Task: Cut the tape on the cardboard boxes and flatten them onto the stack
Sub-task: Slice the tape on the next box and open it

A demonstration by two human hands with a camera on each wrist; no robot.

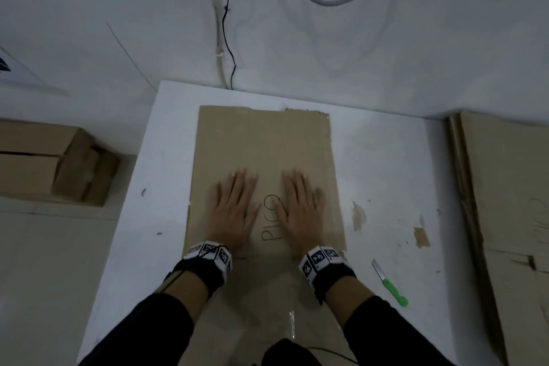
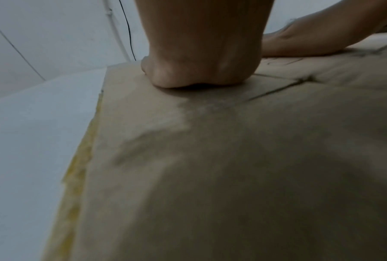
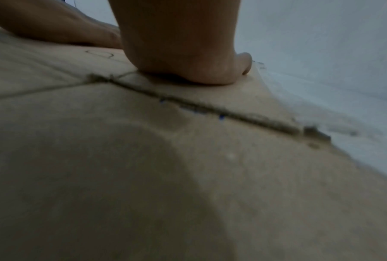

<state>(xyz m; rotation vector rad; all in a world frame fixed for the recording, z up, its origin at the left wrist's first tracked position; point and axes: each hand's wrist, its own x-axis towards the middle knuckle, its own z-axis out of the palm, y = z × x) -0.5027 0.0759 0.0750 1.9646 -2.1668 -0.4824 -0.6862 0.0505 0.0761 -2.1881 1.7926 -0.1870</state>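
Flattened cardboard box (image 1: 261, 140) on counter (image 1: 386, 163), long axis 6-to-12 o'clock; left hand (image 1: 234, 211) and right hand (image 1: 300, 211) press it, fingers straight, slightly spread.

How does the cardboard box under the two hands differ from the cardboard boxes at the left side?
The box under the hands lies pressed flat on the white table; the boxes at the left still stand in full shape. The flat one bears handwritten letters; the left ones show none. The left hand and right hand press the flat one; nothing touches the left ones. Both are plain brown cardboard.
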